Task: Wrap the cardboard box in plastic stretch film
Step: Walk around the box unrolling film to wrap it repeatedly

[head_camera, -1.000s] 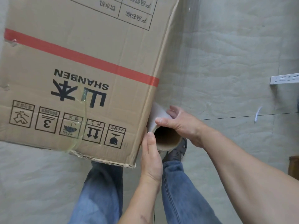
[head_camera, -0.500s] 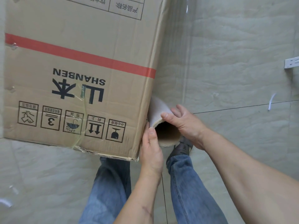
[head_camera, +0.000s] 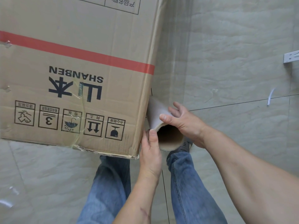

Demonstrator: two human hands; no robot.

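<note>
Just right of centre, one roll of stretch film (head_camera: 157, 113) shows its hollow core end, touching the right edge of the single cardboard box (head_camera: 77, 65) that fills the upper left of the frame. Two hands grip it: the left hand (head_camera: 150, 152) from below with thumb at the core rim, the right hand (head_camera: 182, 122) curled over its top. Clear film (head_camera: 176, 54) stretches upward beside the box; two jeans-clad legs (head_camera: 186, 188) stand on the tiled floor (head_camera: 234, 46).
</note>
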